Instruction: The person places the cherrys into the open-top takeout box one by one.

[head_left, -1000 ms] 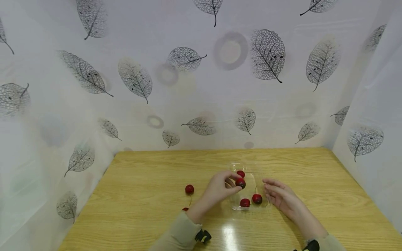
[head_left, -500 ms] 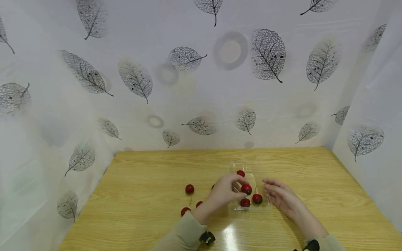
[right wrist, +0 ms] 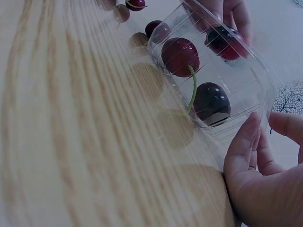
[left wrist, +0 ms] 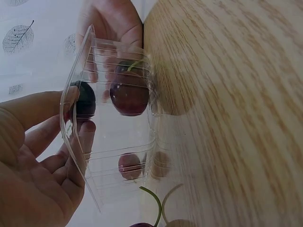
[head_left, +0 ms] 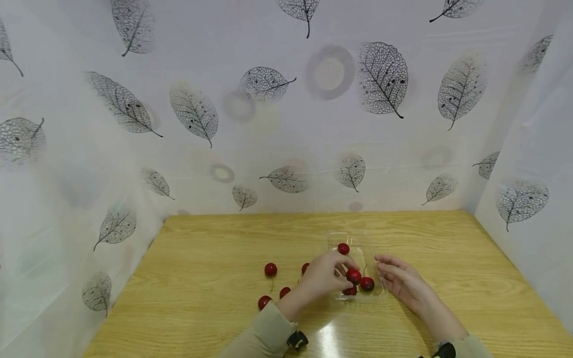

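My left hand [head_left: 326, 274] pinches a dark red cherry [head_left: 353, 277] between thumb and fingers, over the near half of a clear plastic box [head_left: 369, 249]. In the right wrist view the held cherry [right wrist: 223, 43] shows through the box's clear side, near the rim. Three more cherries lie inside: one at the far end [head_left: 343, 248], one with a green stem at the near right [head_left: 367, 284], and one partly behind my left thumb [head_left: 350, 291]. My right hand [head_left: 405, 284] rests on the table with relaxed fingers, fingertips right at the box's right wall.
Several loose cherries lie on the wooden table [head_left: 201, 258] left of the box, among them a stemmed cherry [head_left: 270, 269] and a nearer cherry [head_left: 264, 302]. A leaf-printed white sheet [head_left: 286, 134] stands behind the table and along both sides.
My left hand has moved right and nearer with its cherry, from the middle of the box to its near half. More table cherries show beside my left forearm. My right hand stays put.
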### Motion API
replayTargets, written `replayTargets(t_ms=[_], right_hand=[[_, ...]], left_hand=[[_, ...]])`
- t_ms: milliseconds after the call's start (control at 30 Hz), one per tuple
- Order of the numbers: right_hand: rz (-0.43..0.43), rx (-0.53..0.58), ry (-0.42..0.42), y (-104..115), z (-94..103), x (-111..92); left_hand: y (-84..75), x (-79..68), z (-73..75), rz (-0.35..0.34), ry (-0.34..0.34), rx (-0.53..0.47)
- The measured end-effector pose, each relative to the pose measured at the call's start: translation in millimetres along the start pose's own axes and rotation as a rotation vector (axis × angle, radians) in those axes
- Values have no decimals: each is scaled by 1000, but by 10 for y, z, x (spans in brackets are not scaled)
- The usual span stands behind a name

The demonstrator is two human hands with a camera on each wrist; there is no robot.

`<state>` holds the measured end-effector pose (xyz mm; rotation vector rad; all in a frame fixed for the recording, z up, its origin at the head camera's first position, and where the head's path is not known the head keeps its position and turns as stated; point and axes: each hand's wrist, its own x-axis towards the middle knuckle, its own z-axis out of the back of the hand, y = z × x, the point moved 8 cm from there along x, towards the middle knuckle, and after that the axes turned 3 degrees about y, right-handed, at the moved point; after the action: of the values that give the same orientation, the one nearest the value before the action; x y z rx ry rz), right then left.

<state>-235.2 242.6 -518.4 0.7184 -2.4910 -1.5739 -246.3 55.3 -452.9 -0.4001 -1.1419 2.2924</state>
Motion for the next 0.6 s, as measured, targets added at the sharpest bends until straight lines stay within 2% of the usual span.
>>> replayTargets(t_ms=[200, 600], right_hand=[[-7, 7, -4, -3, 4, -5], [-15, 13, -2, -8, 4, 2]], left_hand=[[-23, 16, -28, -3, 24, 101], [-9, 22, -52, -20, 36, 189]])
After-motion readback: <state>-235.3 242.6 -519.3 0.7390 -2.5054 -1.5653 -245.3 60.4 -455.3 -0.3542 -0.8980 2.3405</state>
